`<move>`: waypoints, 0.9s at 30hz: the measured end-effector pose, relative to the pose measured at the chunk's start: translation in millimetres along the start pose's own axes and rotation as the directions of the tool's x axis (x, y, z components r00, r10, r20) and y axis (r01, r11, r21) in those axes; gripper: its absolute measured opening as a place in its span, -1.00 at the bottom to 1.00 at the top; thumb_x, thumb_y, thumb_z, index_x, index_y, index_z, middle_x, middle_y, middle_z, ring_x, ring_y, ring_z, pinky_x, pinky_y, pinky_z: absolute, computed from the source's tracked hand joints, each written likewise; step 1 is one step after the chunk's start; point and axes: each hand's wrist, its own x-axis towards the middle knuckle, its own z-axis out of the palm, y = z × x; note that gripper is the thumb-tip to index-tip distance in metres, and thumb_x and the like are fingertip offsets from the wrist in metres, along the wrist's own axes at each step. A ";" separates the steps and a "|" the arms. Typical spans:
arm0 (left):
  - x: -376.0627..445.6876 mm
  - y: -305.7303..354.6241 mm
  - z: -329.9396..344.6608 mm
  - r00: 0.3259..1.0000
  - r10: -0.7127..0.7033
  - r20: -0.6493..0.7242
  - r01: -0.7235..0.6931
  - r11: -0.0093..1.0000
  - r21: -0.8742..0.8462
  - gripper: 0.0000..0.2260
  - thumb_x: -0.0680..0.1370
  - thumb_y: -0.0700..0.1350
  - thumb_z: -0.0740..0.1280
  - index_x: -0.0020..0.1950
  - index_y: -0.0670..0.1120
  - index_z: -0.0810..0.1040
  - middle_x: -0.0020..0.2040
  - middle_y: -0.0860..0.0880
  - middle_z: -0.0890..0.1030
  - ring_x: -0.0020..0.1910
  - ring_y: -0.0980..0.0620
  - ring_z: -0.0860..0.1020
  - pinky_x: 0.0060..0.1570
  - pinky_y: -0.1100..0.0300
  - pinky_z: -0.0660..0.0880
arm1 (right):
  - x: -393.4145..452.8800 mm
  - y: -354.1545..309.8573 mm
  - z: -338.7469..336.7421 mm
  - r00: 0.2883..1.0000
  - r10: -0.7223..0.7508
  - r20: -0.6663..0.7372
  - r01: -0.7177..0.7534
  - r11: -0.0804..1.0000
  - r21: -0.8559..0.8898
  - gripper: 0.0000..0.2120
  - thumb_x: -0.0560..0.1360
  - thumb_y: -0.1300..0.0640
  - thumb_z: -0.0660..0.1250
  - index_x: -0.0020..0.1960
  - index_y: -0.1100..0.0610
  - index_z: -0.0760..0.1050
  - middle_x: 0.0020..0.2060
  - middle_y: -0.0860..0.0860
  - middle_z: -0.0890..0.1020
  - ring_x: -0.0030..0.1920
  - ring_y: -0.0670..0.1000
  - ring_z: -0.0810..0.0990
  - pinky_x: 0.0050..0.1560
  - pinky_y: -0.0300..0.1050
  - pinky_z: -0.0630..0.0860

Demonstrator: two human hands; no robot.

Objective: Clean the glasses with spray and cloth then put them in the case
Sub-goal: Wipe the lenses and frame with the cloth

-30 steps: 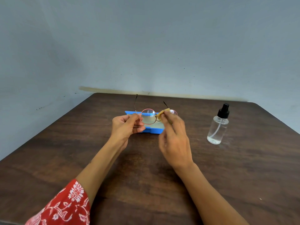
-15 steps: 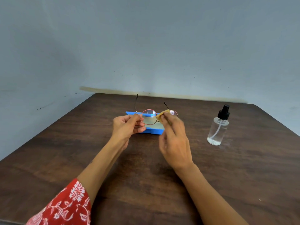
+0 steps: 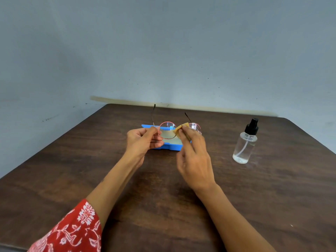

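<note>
Round pink-rimmed glasses (image 3: 167, 131) are held up over the middle of the table, temples pointing away from me. My left hand (image 3: 142, 140) pinches the frame at its left hinge. My right hand (image 3: 193, 155) presses a small yellow cloth (image 3: 177, 130) against the frame near the bridge and the right lens. Behind and below the glasses lies the open blue case (image 3: 173, 147), partly hidden by both hands. A clear spray bottle (image 3: 245, 144) with a black nozzle stands upright to the right, apart from my hands.
The dark wooden table (image 3: 272, 188) meets a grey-blue wall at its far edge. A red patterned sleeve (image 3: 72, 233) covers my left upper arm at the bottom left.
The hands and glasses stay in nearly the same place. The cloth shifts slightly on the frame as my right fingers rub.
</note>
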 end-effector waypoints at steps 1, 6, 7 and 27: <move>-0.5 0.4 0.3 1.000 0.000 0.000 0.000 1.000 0.006 -0.83 0.51 -0.23 0.36 -0.27 -0.25 0.59 -0.51 -0.05 0.57 -0.53 0.08 0.56 -0.47 0.33 0.53 | -0.1 4.1 -1.9 0.998 0.049 -0.028 -0.048 0.999 0.006 -0.57 0.40 0.37 0.16 0.26 0.37 0.45 0.23 0.21 0.47 0.26 0.15 0.40 0.24 -0.13 0.42; -0.8 -1.1 0.5 1.000 0.004 0.003 -0.004 1.000 0.014 -0.83 0.51 -0.24 0.35 -0.27 -0.26 0.59 -0.51 -0.06 0.57 -0.53 0.06 0.55 -0.45 0.31 0.55 | -0.2 19.7 -7.1 0.958 0.246 -0.144 -0.248 0.969 0.007 -0.56 0.43 0.36 0.15 0.30 0.37 0.41 0.25 0.19 0.44 0.26 0.11 0.38 0.28 -0.43 0.22; -0.9 -1.6 0.5 1.000 0.006 0.003 -0.006 1.000 0.014 -0.83 0.51 -0.24 0.35 -0.27 -0.26 0.59 -0.51 -0.06 0.56 -0.53 0.06 0.55 -0.44 0.31 0.55 | -0.2 18.5 -6.6 0.961 0.239 -0.140 -0.241 0.970 0.001 -0.56 0.42 0.37 0.15 0.29 0.37 0.42 0.24 0.21 0.45 0.26 0.12 0.38 0.28 -0.43 0.21; -1.1 -2.5 -1.0 1.000 -0.008 -0.014 0.008 1.000 0.008 -0.83 0.51 -0.23 0.36 -0.27 -0.25 0.59 -0.51 -0.05 0.57 -0.53 0.08 0.55 -0.46 0.34 0.53 | -1.3 -1.8 -2.5 0.999 0.051 0.001 -0.051 0.999 -0.018 -0.58 0.42 0.32 0.14 0.24 0.35 0.48 0.18 0.21 0.52 0.23 0.11 0.41 0.07 -0.19 0.49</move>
